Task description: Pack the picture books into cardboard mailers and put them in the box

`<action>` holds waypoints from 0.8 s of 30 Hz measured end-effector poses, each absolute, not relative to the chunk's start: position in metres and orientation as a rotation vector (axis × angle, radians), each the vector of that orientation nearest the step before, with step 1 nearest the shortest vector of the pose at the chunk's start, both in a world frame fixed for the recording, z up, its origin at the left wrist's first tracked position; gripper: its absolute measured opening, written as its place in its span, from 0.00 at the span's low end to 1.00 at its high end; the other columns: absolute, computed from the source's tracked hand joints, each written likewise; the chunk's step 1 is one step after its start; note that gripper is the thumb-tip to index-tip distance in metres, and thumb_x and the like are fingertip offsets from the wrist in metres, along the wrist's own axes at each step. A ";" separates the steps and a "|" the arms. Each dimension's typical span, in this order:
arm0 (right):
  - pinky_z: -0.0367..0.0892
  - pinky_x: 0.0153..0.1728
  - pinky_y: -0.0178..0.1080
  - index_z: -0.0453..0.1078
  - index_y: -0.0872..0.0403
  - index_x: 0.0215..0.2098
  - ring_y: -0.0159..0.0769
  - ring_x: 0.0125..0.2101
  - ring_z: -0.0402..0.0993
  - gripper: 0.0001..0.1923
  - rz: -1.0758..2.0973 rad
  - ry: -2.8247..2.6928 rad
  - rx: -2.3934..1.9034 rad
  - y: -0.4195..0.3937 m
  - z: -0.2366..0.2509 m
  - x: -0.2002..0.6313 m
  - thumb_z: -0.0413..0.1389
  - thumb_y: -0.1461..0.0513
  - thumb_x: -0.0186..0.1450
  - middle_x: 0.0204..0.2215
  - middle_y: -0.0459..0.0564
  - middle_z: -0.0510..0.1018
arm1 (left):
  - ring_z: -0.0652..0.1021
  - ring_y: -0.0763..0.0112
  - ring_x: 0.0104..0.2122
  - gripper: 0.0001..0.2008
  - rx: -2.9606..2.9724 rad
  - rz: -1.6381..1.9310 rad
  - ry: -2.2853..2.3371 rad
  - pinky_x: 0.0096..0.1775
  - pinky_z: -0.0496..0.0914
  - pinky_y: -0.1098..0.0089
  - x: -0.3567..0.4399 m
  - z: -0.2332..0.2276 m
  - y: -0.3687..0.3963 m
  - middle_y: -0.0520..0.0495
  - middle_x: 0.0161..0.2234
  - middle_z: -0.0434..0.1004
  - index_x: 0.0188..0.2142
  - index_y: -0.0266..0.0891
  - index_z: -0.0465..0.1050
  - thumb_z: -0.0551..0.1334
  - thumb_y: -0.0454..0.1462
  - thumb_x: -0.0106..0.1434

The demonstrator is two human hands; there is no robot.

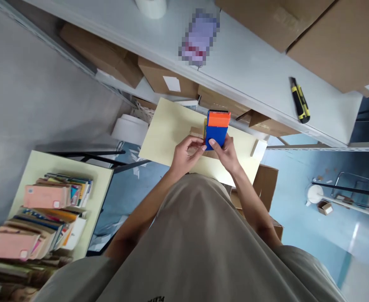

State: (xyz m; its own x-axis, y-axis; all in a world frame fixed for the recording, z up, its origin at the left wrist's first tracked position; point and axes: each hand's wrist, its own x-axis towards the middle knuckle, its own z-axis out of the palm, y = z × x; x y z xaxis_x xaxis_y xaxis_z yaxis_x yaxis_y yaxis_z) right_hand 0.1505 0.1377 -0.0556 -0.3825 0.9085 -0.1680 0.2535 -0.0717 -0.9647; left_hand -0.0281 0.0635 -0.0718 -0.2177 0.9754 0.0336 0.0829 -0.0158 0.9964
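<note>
Notebooks [217, 128] | both grips grasping them | utility knife [300, 100] on shelf [250, 63] beyond

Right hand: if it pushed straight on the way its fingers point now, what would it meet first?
The right hand already grips the blue and orange notebooks. Past them, probably the grey shelf edge, though depth is unclear.

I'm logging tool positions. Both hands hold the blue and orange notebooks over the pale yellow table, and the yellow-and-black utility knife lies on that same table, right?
Not quite. In the head view the yellow-and-black utility knife lies on the grey metal shelf, not the pale yellow table. The left hand and right hand do hold the blue and orange notebooks over that table.
</note>
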 end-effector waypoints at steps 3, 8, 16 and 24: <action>0.82 0.52 0.50 0.73 0.48 0.51 0.48 0.47 0.83 0.37 1.553 -1.606 -1.321 0.121 -0.070 0.137 0.61 0.27 0.69 0.45 0.54 0.84 | 0.85 0.63 0.44 0.16 1.128 1.294 1.461 0.51 0.82 0.62 -0.034 -0.082 0.044 0.45 0.45 0.86 0.47 0.44 0.79 0.70 0.53 0.74; 0.82 0.53 0.51 0.72 0.48 0.53 0.45 0.45 0.80 0.38 1.586 -1.557 -1.354 0.105 -0.082 0.120 0.62 0.26 0.68 0.45 0.52 0.82 | 0.85 0.62 0.45 0.13 1.099 1.279 1.487 0.51 0.83 0.60 -0.044 -0.092 0.028 0.45 0.46 0.85 0.46 0.45 0.79 0.68 0.51 0.75; 0.82 0.46 0.49 0.69 0.47 0.54 0.46 0.43 0.79 0.39 1.634 -1.719 -1.466 0.093 -0.090 0.112 0.61 0.26 0.68 0.43 0.52 0.81 | 0.86 0.60 0.44 0.20 0.942 1.164 1.339 0.45 0.81 0.62 -0.101 -0.112 0.044 0.43 0.45 0.87 0.48 0.44 0.84 0.72 0.55 0.71; 0.78 0.38 0.46 0.68 0.49 0.54 0.44 0.36 0.78 0.34 1.607 -2.078 -1.481 0.093 -0.069 0.118 0.63 0.32 0.71 0.41 0.51 0.83 | 0.87 0.55 0.46 0.25 0.890 1.047 1.240 0.46 0.82 0.60 -0.148 -0.117 0.077 0.42 0.43 0.89 0.47 0.42 0.88 0.74 0.60 0.68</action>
